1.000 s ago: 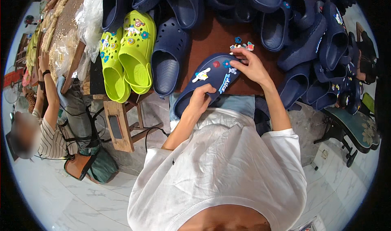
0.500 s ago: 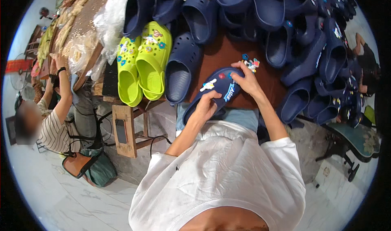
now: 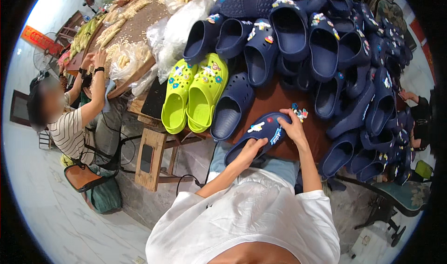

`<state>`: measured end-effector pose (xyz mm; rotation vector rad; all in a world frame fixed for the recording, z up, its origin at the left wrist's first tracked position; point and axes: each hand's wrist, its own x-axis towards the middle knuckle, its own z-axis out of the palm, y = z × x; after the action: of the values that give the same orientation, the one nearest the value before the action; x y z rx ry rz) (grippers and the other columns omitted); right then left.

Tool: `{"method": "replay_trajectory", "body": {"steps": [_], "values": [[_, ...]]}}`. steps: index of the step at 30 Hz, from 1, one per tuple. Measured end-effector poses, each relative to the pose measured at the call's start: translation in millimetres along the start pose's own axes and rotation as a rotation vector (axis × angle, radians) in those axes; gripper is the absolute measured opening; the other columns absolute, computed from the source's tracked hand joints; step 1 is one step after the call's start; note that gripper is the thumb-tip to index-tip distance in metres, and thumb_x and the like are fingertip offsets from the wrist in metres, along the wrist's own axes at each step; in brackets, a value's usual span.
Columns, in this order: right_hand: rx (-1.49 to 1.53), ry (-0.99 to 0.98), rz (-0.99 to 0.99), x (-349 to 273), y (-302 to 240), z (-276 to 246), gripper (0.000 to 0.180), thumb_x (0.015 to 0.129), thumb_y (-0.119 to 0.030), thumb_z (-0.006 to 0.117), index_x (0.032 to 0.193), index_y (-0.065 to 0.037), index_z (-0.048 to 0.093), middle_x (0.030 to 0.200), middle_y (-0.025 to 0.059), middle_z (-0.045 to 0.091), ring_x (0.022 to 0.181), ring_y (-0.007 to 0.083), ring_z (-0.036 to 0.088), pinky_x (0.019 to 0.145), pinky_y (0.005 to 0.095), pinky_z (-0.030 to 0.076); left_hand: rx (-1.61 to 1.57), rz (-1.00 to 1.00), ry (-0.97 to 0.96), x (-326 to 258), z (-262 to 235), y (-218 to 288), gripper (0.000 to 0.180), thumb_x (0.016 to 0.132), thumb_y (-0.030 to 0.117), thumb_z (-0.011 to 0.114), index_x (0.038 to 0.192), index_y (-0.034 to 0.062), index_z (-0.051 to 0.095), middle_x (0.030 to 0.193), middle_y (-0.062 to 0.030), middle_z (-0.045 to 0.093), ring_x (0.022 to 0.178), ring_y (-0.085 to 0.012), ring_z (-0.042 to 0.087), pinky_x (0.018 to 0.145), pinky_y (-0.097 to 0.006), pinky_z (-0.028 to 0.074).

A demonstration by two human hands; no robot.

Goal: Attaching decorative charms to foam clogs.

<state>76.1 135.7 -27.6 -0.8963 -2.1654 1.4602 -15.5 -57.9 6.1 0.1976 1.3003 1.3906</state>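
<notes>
Brown table [image 3: 267, 98], bare at centre; twelve taken as its far side. From where I stand: green clogs [image 3: 205, 84] at nine, one navy clog [image 3: 233, 106] beside them; navy heap [image 3: 323, 54] running ten round to four; small charms [image 3: 300, 114] at four, closer in.

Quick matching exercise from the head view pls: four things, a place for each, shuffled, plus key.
1. Phone
2. Green clogs
3. Left hand
4. Right hand

A. At the toe end of the held clog
B. On a wooden stool
C. On the held clog's near side, closer to the heel
D. Just left of a plain navy clog

Pairs: 1-B, 2-D, 3-C, 4-A
</notes>
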Motion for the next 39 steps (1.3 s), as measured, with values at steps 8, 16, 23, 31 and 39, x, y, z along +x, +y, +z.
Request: {"method": "replay_trajectory", "body": {"steps": [8, 16, 23, 31, 39], "values": [[0.216, 0.139, 0.016, 3, 0, -13, 0.025, 0.092, -0.017, 0.062, 0.113, -0.004, 0.061, 0.106, 0.0064, 0.063, 0.094, 0.0134, 0.06, 0.082, 0.0263, 0.049, -0.254, 0.104, 0.108, -5, -17, -5, 0.036, 0.09, 0.027, 0.057, 0.111, -0.0015, 0.058, 0.1, -0.0065, 0.064, 0.09, -0.0146, 0.059, 0.081, -0.03, 0.046], [0.093, 0.052, -0.065, 40, 2, 10, 0.027, 0.091, -0.02, 0.063, 0.111, -0.003, 0.06, 0.096, 0.0057, 0.067, 0.084, 0.0129, 0.063, 0.074, 0.0282, 0.051, -0.669, 0.074, 0.169, -40, -51, 29, 0.038, 0.087, 0.022, 0.051, 0.116, -0.0012, 0.056, 0.109, -0.016, 0.066, 0.1, -0.0268, 0.064, 0.095, -0.04, 0.047], [0.065, 0.077, 0.018, 103, -15, 62, 0.054, 0.087, -0.038, 0.067, 0.118, 0.004, 0.051, 0.092, 0.0144, 0.067, 0.08, 0.0192, 0.066, 0.073, 0.0313, 0.051, -0.769, 0.092, 0.152, -55, -59, 45, 0.038, 0.088, 0.021, 0.047, 0.116, -0.0035, 0.054, 0.111, -0.0182, 0.065, 0.101, -0.0281, 0.064, 0.096, -0.042, 0.047], [0.26, 0.207, 0.069, 111, -9, 69, 0.058, 0.089, -0.04, 0.064, 0.12, 0.006, 0.047, 0.091, 0.0149, 0.066, 0.075, 0.0181, 0.066, 0.069, 0.0307, 0.051, -0.813, 0.124, 0.123, -57, -68, 56, 0.04, 0.088, 0.02, 0.046, 0.12, -0.0039, 0.053, 0.115, -0.0182, 0.064, 0.107, -0.0288, 0.062, 0.101, -0.042, 0.044], [-0.022, -0.132, -0.071, 16, -41, 98, 0.069, 0.085, -0.042, 0.067, 0.127, 0.004, 0.037, 0.112, 0.0236, 0.056, 0.084, 0.0294, 0.065, 0.075, 0.0397, 0.051, -0.929, 0.245, -0.002, -73, -87, 81, 0.045, 0.09, 0.019, 0.041, 0.128, -0.0034, 0.048, 0.124, -0.0192, 0.059, 0.115, -0.0297, 0.057, 0.103, -0.046, 0.042]]}}
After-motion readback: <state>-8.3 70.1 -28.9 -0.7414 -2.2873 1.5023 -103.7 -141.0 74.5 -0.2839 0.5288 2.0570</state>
